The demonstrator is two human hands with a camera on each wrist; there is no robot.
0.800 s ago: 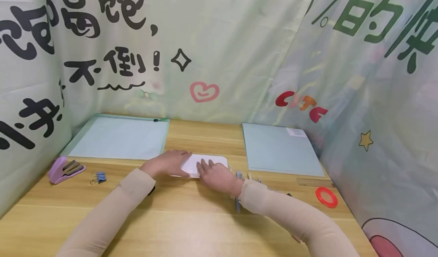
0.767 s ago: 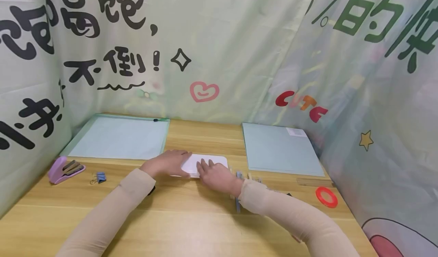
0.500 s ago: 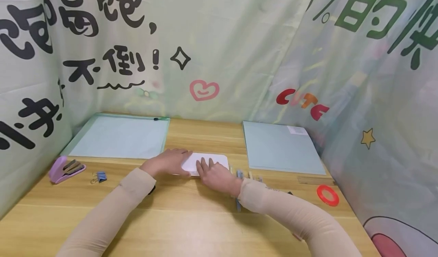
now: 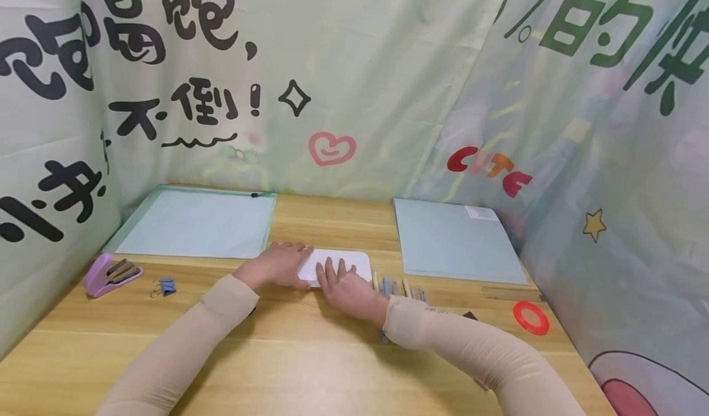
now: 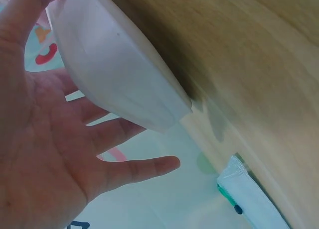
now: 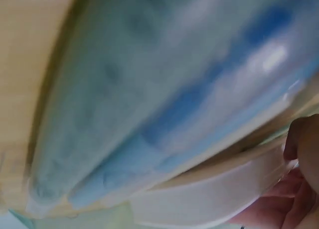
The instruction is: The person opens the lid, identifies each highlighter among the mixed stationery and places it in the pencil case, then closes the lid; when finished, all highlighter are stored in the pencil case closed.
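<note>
A white box with rounded corners (image 4: 357, 263) lies on the table between both hands. My left hand (image 4: 277, 264) holds its left end, thumb at the near side and fingers at the far side. In the left wrist view the fingers (image 5: 119, 134) of that hand stretch out behind the white box (image 5: 109, 64). My right hand (image 4: 350, 292) lies over the box's near right part, its spread fingers resting on the flat top. Several pens (image 4: 407, 288) lie just right of it, partly hidden by the wrist; blue and green pens (image 6: 199, 104) loom close and blurred in the right wrist view.
At left are a purple stapler (image 4: 113, 276) and a blue binder clip (image 4: 166, 287). Behind lie a zip folder (image 4: 196, 224) and a pale blue board (image 4: 460, 240). A clear ruler (image 4: 512, 293) and red ring (image 4: 530, 317) lie at right. Printed cloth (image 4: 376, 84) encloses the table.
The head view has shifted slightly. My right fingers look a little more spread on the box, and more of the pens shows beside the right wrist. Both hands stay on the box.
</note>
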